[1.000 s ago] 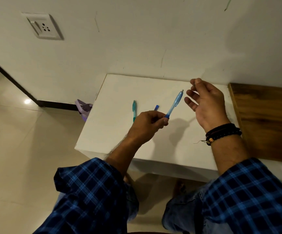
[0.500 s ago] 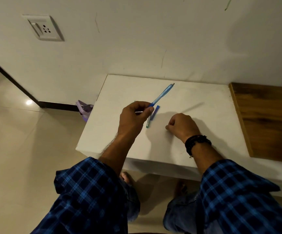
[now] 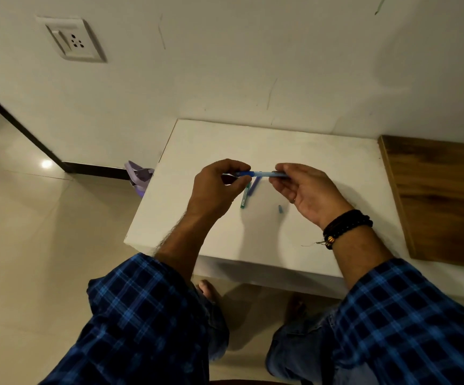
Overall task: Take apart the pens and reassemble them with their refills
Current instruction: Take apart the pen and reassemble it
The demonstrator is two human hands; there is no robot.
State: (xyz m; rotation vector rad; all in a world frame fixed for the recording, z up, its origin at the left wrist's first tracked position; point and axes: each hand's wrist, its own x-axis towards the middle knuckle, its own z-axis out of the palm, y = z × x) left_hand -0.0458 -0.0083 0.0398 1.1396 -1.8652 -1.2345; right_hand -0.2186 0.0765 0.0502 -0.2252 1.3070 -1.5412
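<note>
Blue pen between both hands

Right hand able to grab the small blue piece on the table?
Likely yes once freed: small blue piece lies bare near the right hand, but it pinches the blue pen.

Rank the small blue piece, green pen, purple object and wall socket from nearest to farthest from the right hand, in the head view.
1. small blue piece: on the table, beside the right hand.
2. green pen: on the table, farther left.
3. purple object: on the floor, beyond the table's left edge.
4. wall socket: high up, far left.
</note>
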